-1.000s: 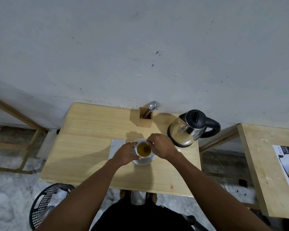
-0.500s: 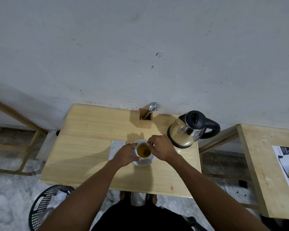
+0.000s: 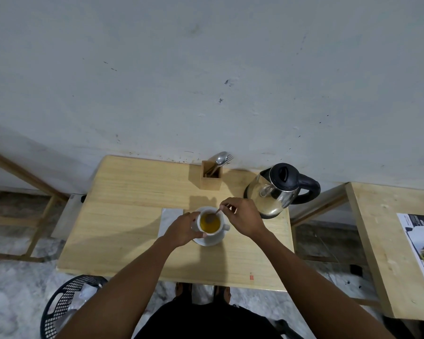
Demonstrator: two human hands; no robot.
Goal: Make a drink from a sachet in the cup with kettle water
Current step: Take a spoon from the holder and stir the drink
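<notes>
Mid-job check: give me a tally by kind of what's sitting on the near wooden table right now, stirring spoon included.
Cup: 1
Saucer: 1
Stirring spoon: 1
Kettle: 1
Wooden cutlery holder: 1
White sheet: 1
Total: 6
The utensils inside the holder overlap too much to count. The left hand grips the cup; the right hand pinches the spoon.

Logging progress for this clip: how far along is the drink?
Done: the cup on its saucer holds yellow-orange liquid, and the kettle stands back on the table. In hand: the left hand steadies the cup while the right hand holds a spoon in the drink, apparently stirring. Left: finish stirring, remove the spoon.
</notes>
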